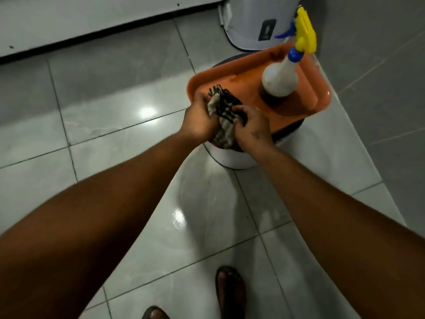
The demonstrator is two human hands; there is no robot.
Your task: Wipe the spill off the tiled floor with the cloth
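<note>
The cloth [224, 116], striped dark and pale, is bunched between both hands at the near edge of an orange tray [248, 72]. The left hand [199, 120] and the right hand [251, 127] are each closed around it. A spray bottle [281, 79] stands on the tray, which rests on a white bucket [232, 157] on the glossy tiled floor [103, 125].
</note>
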